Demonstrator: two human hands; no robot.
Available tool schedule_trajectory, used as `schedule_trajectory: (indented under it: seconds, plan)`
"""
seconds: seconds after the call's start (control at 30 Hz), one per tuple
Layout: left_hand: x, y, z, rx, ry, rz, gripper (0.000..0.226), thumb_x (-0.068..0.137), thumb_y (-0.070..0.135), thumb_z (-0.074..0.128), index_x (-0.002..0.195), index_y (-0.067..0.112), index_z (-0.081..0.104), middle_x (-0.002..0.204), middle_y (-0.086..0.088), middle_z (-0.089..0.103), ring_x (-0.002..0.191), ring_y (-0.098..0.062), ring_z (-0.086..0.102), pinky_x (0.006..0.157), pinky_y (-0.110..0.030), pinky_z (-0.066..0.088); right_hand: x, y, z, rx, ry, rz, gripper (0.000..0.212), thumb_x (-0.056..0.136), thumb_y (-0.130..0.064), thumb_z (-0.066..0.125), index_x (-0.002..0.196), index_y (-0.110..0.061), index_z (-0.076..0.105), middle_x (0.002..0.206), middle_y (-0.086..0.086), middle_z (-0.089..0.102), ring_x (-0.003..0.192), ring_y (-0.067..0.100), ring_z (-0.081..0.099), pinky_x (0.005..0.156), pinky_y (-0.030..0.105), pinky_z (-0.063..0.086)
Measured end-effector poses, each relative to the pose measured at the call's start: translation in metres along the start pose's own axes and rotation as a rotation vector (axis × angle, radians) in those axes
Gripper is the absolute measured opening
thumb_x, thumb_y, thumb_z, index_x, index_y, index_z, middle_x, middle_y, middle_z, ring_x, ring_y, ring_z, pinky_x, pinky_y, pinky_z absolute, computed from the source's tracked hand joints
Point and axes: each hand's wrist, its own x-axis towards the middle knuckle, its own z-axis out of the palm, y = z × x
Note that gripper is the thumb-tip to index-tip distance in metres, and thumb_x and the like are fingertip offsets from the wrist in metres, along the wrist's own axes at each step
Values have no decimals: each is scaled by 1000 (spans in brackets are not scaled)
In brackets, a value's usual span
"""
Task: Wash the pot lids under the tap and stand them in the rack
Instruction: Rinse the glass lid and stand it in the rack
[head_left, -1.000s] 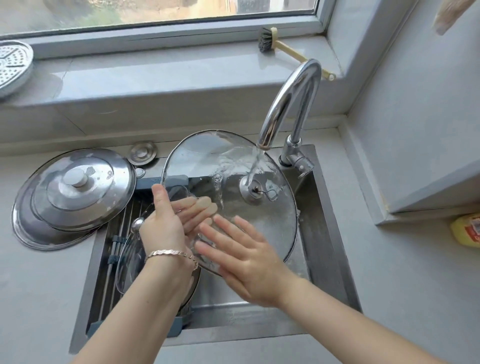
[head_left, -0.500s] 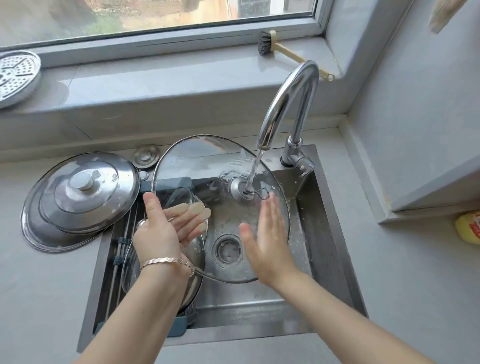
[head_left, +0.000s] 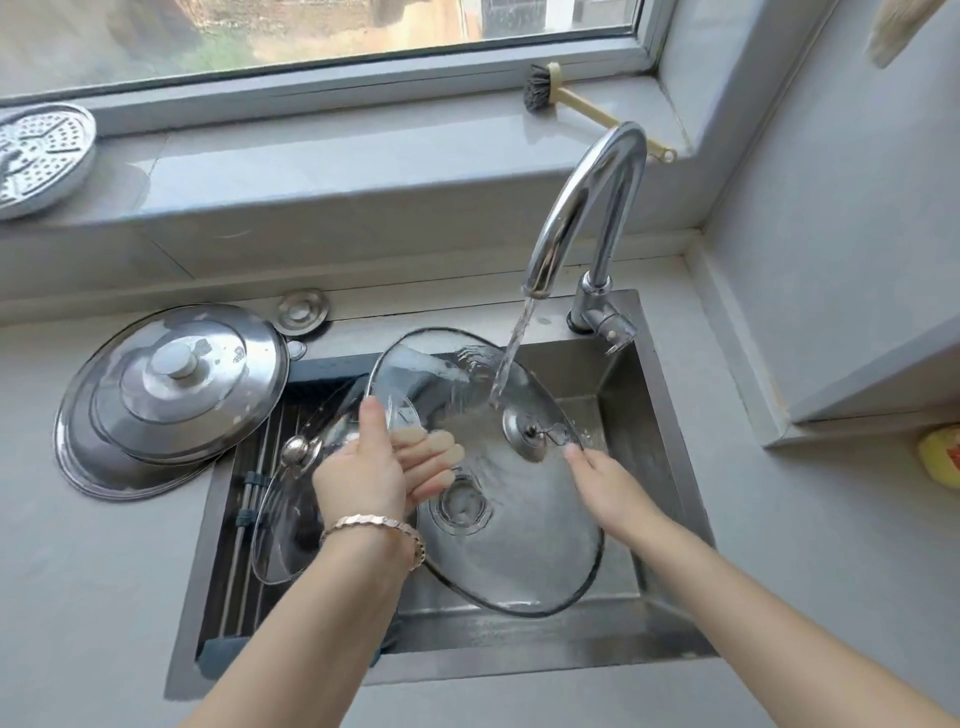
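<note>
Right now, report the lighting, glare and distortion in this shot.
Head view: daylight from the window lights the scene evenly; bright glare streaks the tap and the steel lid; the wide lens bows the sill and counter edges; the glass lid shows the drain through it; the right hand is slightly blurred.

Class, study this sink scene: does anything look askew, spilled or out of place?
Nothing is spilled or damaged. The steel lids on the counter overhang the sink edge, tilted, and a brush lies across the windowsill.
</note>
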Motion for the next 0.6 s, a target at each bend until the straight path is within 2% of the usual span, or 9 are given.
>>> schedule_trajectory:
  seconds: [0.03,0.1,0.17,0.27,0.33,0.37,0.43,0.5,0.6]
  plan:
    - [1,-6,3,21,-37,-59,47,97,37,39,83,-5,55,56,-14,67,39,-17,63,37,-21,49,-6,1,-6,-38,1,-17,54,98,-41,29,136,-4,41,145,13,38,136,25,32,113,34,24]
    - [2,-18,9,51,-110,-176,45,99,34,35,86,-6,52,64,-16,67,43,-18,65,40,-24,53,-26,-7,-18,-115,-46,-135,59,96,-43,35,142,-6,30,149,9,30,140,20,24,113,30,18]
    - [0,-31,17,40,-123,-243,41,101,28,32,79,-3,48,71,-21,64,50,-25,66,41,-26,54,-56,-23,-32,-171,-224,-182,82,88,-60,38,148,-12,11,156,2,14,143,12,12,114,26,12]
    - [-11,-43,30,-7,-100,-302,35,101,18,33,75,-3,45,74,-22,57,54,-28,62,38,-27,53,-88,-32,-44,-509,-415,-208,114,61,-84,34,149,-24,-8,158,-2,-2,145,9,0,117,26,8]
    - [-20,-47,38,-22,-116,-319,34,100,16,35,74,-3,46,72,-20,57,47,-23,62,37,-26,52,-94,-30,-45,-743,-368,-269,111,69,-77,44,148,-22,-10,158,10,6,145,18,12,115,28,20]
    - [-23,-47,42,-31,-129,-325,34,100,15,35,73,-2,46,70,-19,57,45,-22,61,37,-25,51,-93,-25,-44,-865,-251,-377,100,79,-60,57,148,-18,-2,153,19,22,139,23,32,106,27,35]
    - [-27,-46,49,-48,-151,-340,33,100,14,35,74,-3,46,69,-19,56,45,-22,61,38,-25,51,-84,-17,-46,-986,-31,-544,83,59,-18,77,134,-5,45,112,23,65,90,22,70,62,20,52]
    - [-24,-43,52,-49,-174,-346,27,99,14,39,84,-6,49,75,-23,60,56,-26,63,42,-25,54,-74,-10,-54,-947,140,-685,61,44,-2,64,105,-6,70,79,10,74,56,18,69,37,18,43]
    - [-18,-42,52,3,-271,-321,35,95,30,46,88,-4,53,87,-21,66,74,-27,68,59,-32,60,-62,-16,-71,-814,249,-697,43,53,-1,57,94,-11,69,61,1,69,43,23,61,31,21,39]
